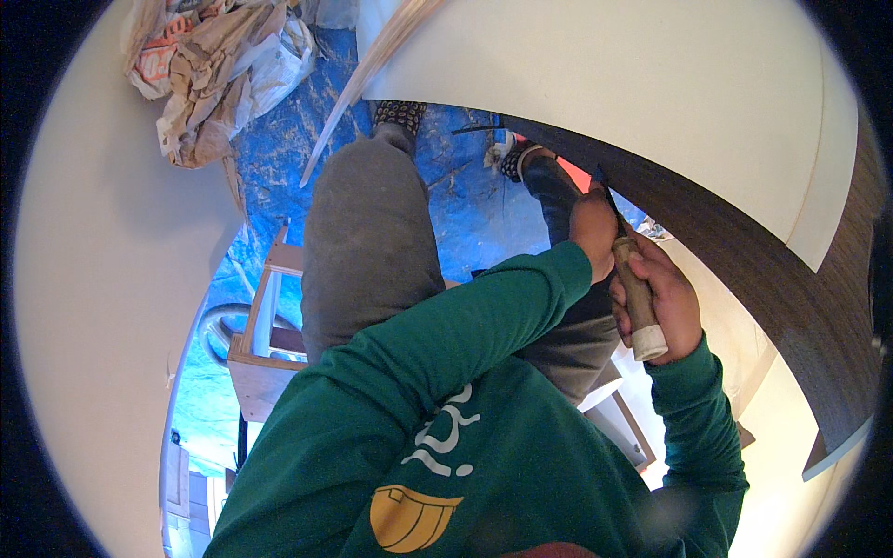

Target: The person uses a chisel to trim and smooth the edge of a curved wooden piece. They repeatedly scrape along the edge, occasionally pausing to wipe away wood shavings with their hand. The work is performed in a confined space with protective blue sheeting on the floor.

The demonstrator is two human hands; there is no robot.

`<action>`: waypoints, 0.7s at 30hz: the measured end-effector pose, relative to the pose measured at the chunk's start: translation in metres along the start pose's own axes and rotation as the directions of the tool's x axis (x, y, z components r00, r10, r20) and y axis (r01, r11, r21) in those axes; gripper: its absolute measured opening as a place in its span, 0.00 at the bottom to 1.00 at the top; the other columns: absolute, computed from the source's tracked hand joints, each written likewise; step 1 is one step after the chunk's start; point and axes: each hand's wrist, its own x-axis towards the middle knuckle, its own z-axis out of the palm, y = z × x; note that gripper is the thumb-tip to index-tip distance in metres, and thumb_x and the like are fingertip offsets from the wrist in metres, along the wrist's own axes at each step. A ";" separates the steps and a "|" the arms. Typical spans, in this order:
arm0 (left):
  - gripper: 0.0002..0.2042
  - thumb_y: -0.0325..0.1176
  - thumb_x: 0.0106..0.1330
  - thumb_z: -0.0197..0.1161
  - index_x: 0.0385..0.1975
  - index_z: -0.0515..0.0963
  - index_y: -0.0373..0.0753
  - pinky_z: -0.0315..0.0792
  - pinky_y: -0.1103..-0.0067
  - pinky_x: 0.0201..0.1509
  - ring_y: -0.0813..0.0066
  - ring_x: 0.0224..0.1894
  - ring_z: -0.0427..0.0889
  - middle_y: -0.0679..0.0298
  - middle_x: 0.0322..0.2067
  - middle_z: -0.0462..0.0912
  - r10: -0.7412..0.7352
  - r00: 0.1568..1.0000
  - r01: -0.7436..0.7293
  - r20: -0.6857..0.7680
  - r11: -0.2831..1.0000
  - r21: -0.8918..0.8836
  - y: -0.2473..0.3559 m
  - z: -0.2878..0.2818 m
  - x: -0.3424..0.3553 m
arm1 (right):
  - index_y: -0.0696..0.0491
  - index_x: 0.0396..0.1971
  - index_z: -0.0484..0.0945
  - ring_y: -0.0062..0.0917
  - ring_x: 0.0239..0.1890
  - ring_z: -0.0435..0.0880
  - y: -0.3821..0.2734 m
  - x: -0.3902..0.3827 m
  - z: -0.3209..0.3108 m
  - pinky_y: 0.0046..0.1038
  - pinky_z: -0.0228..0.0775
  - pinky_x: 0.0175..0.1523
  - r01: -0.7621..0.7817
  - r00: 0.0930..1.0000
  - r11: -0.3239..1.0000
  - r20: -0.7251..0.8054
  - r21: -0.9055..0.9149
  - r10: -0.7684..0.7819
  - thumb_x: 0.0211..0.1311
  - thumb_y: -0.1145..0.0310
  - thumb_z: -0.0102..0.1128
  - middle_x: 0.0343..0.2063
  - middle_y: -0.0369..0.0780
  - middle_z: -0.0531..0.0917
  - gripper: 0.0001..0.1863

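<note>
The fingers of the right hand [677,302] are closed around the handle of a wooden-handled tool [639,299], whose dark blade points to the far side, beside a dark panel [735,228] at right. The left hand [593,228] lies just left of the blade; its grip cannot be told. Beyond, crumpled paper [209,88] lies far left on blue sheeting [474,219].

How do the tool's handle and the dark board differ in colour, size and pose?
The handle is light brown with a whitish end; the board is dark brown. The handle looks short and rounded, the board long and flat. The handle sits in the right hand; the board sweeps past it toward the picture's lower right. Both are brownish.
</note>
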 end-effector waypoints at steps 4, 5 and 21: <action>0.14 0.45 0.78 0.43 0.33 0.70 0.45 0.69 0.69 0.28 0.70 0.26 0.72 0.63 0.25 0.72 0.085 0.996 -0.085 0.008 0.986 0.144 0.006 0.003 -0.006 | 0.50 0.67 0.62 0.24 0.09 0.70 -0.001 0.002 -0.001 0.24 0.63 0.11 -0.002 1.000 1.000 0.016 -0.004 0.002 0.69 0.62 0.45 0.21 0.38 0.74 0.27; 0.14 0.44 0.78 0.43 0.34 0.71 0.44 0.68 0.69 0.29 0.71 0.26 0.72 0.63 0.25 0.72 0.163 0.985 -0.170 0.048 0.941 0.291 0.007 0.001 -0.007 | 0.50 0.67 0.62 0.24 0.09 0.70 0.000 0.003 -0.002 0.24 0.63 0.11 0.000 1.000 1.000 0.022 0.001 0.000 0.69 0.62 0.45 0.21 0.38 0.74 0.27; 0.19 0.44 0.80 0.39 0.35 0.72 0.39 0.73 0.64 0.36 0.64 0.29 0.75 0.60 0.28 0.75 0.561 0.742 -0.478 0.367 0.058 0.876 0.004 -0.044 0.031 | 0.52 0.67 0.64 0.21 0.11 0.71 0.007 0.039 -0.003 0.22 0.67 0.15 0.003 0.994 1.000 0.112 -0.003 -0.003 0.70 0.62 0.45 0.21 0.37 0.75 0.26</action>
